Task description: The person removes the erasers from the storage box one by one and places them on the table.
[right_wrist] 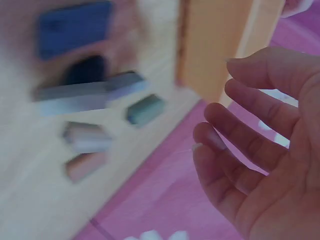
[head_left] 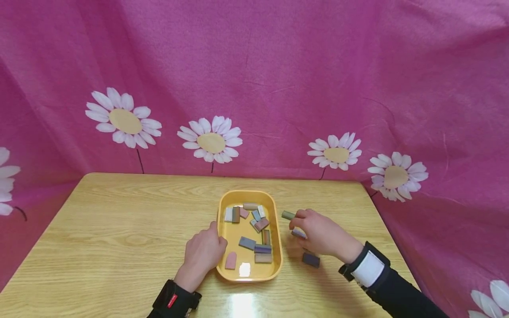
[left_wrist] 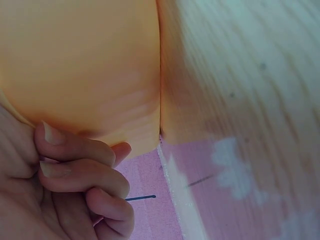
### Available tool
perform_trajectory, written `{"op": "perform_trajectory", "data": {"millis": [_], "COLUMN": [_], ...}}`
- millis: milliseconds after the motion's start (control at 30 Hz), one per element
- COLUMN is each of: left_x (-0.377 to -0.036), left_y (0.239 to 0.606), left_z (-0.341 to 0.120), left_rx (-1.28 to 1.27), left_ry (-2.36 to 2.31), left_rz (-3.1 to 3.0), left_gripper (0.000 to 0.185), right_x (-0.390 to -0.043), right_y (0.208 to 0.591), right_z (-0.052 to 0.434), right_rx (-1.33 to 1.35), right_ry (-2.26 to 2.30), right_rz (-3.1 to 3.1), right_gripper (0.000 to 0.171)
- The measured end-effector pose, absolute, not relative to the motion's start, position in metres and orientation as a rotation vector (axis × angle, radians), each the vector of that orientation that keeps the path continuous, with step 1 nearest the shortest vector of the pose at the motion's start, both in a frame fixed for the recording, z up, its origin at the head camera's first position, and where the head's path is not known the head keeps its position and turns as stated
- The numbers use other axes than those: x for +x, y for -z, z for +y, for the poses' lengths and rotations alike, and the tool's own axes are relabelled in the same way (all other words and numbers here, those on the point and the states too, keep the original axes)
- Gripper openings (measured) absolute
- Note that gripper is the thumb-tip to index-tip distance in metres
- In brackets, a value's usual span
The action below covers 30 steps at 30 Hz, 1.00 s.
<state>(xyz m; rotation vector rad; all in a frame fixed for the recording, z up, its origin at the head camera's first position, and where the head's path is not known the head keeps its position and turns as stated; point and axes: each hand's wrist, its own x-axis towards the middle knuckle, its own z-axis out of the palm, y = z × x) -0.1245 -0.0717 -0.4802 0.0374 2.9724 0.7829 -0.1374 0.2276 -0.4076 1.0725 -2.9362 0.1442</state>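
At its left side, my left hand (head_left: 204, 249) grips the rim of a yellow tray (head_left: 221, 269). Its curled fingers show against the tray's outer wall (left_wrist: 80, 60) in the left wrist view. My right hand (head_left: 324, 234) hovers over loose blocks to the right of the tray, fingers loosely bent and nothing between them. Near its fingertips lie a green block (head_left: 288, 215) and a greyish block (head_left: 299, 233); a dark block (head_left: 311, 259) lies below the palm. The blurred right wrist view also shows a blue block (right_wrist: 75, 27) and a reddish-brown block (right_wrist: 86, 166).
Inside the tray lie several small blocks, among them a pink arched one (head_left: 231, 260), a blue-grey one (head_left: 247, 243) and a tan one (head_left: 263, 258). The wooden table (head_left: 131, 238) ends at a pink cloth (head_left: 262, 79) with daisies behind it.
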Motion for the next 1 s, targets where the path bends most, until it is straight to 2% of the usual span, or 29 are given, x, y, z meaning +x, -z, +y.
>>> {"op": "perform_trajectory", "data": {"millis": [200, 333, 467, 733, 1000], "left_x": [-0.125, -0.125, -0.125, -0.127, -0.126], "left_y": [0.479, 0.480, 0.481, 0.481, 0.480], "left_z": [-0.072, -0.071, -0.071, -0.071, -0.072], "left_rx": [0.030, 0.028, 0.011, 0.003, 0.001], "left_ry": [-0.781, -0.785, -0.786, -0.788, -0.791], "left_rz": [2.965, 2.952, 2.943, 2.923, 2.924], "left_gripper": [0.039, 0.041, 0.040, 0.041, 0.037], "right_x": [-0.147, -0.148, -0.147, -0.142, -0.140], "right_y": [0.405, 0.410, 0.419, 0.433, 0.444], "right_z": [0.186, 0.165, 0.148, 0.128, 0.124], "right_rx": [1.233, 1.394, 1.528, 1.628, 1.646], "right_ry": [-0.117, -0.010, 0.175, 0.467, 0.473], "right_rz": [-2.935, -2.923, -2.880, -2.790, -2.771], "right_gripper": [0.031, 0.030, 0.017, 0.007, 0.008]}}
